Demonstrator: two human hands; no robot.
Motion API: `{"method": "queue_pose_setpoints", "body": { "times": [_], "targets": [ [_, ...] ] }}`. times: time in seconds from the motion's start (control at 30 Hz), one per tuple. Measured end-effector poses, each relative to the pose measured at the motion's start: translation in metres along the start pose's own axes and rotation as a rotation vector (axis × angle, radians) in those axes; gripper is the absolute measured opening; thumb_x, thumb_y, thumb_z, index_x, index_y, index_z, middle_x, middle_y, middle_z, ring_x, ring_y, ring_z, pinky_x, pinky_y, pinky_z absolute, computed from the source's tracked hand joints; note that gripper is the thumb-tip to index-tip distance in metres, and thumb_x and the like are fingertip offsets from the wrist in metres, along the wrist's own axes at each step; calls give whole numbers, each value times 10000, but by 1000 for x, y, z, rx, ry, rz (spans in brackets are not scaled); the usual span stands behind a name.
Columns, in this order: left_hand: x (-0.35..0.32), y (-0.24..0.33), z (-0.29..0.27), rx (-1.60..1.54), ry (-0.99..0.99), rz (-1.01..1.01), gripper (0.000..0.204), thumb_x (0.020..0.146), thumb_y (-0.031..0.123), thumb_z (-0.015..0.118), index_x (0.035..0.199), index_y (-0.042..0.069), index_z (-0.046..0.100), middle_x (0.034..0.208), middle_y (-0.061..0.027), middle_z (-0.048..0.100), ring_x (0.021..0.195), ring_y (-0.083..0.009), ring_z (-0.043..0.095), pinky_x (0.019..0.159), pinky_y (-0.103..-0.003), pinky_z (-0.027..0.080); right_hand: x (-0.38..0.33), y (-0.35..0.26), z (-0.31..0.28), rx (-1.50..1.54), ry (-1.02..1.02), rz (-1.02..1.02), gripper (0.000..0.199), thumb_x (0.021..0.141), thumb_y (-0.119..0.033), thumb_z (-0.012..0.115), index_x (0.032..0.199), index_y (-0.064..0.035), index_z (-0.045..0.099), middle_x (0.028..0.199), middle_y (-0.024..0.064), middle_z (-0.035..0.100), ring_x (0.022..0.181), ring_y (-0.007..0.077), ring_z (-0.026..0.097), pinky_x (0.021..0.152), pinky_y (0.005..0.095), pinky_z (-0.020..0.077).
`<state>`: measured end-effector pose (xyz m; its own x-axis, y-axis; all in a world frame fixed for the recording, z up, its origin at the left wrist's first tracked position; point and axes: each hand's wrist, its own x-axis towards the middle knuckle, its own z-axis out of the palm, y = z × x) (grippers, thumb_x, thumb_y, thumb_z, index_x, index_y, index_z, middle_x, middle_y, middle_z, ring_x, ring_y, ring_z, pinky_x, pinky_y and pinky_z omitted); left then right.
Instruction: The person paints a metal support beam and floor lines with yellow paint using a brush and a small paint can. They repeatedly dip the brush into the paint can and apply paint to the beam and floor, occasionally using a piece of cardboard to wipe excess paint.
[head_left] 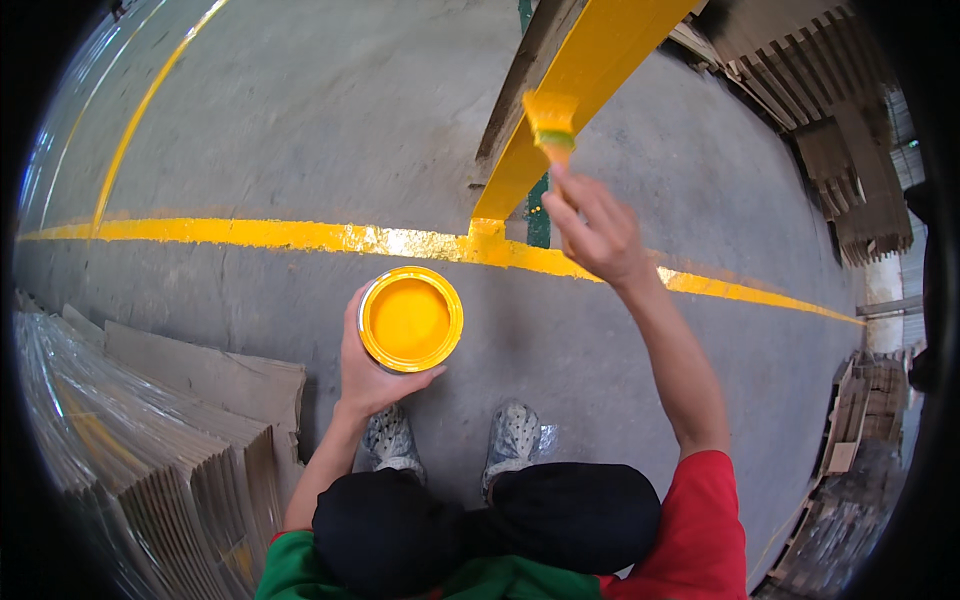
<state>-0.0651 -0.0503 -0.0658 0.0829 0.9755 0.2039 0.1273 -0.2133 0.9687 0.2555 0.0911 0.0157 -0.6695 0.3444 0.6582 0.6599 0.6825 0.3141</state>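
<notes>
My left hand (368, 372) is wrapped round an open round can of yellow paint (410, 318), held upright in front of my knees. Paint coats its rim, and the surface inside is smooth yellow. My right hand (600, 228) grips a paintbrush (553, 128) by its handle, well forward and to the right of the can. The brush's yellow-loaded bristles touch the yellow face of a steel post (603, 65). That post rises from the floor, with a bare brownish side to the left of the painted face.
A yellow line (290, 235) crosses the grey concrete floor (330, 120) at the post's foot, shiny in places. Plastic-wrapped cardboard stacks (190, 470) stand close at my left. More cardboard (840, 170) is piled at the far right, with pallets (850, 410) below. My shoes (512, 440) are beneath the can.
</notes>
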Motion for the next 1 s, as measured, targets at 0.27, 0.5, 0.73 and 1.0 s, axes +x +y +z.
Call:
{"method": "queue_pose_setpoints", "body": {
  "times": [0.27, 0.5, 0.73, 1.0],
  "targets": [
    [-4, -6, -4, 12, 0, -18, 1164, 606, 240, 1014, 1524, 24, 332, 1441, -149, 518, 1360, -279, 530, 1168, -409, 427, -75, -39, 59, 459, -269, 225, 254, 817, -17, 703, 1062, -63, 657, 1267, 123, 700, 1033, 290, 709, 766, 364, 607],
    [-6, -6, -3, 36, -2, -36, 1182, 600, 238, 1016, 1531, 33, 318, 1441, -144, 512, 1362, -281, 526, 1173, -412, 424, -7, 10, -4, 377, -109, 391, 285, 828, 68, 733, 1076, -72, 714, 1179, 93, 756, 1030, 288, 730, 845, 347, 597],
    [-4, -12, -5, 73, 12, -11, 1210, 583, 242, 1021, 1536, 32, 306, 1458, -151, 494, 1368, -289, 521, 1175, -415, 422, 62, 38, -75, -72, 428, 49, 292, 777, 113, 745, 1035, -23, 755, 1167, 207, 737, 946, 313, 741, 779, 353, 609],
    [-7, -14, -13, 137, 44, -25, 1226, 567, 257, 1024, 1538, 27, 312, 1469, -163, 486, 1376, -295, 516, 1178, -427, 420, -34, -32, 55, 59, 118, 114, 258, 795, 32, 712, 1048, -18, 710, 1232, 189, 701, 944, 301, 718, 784, 357, 615]
  ]
}}
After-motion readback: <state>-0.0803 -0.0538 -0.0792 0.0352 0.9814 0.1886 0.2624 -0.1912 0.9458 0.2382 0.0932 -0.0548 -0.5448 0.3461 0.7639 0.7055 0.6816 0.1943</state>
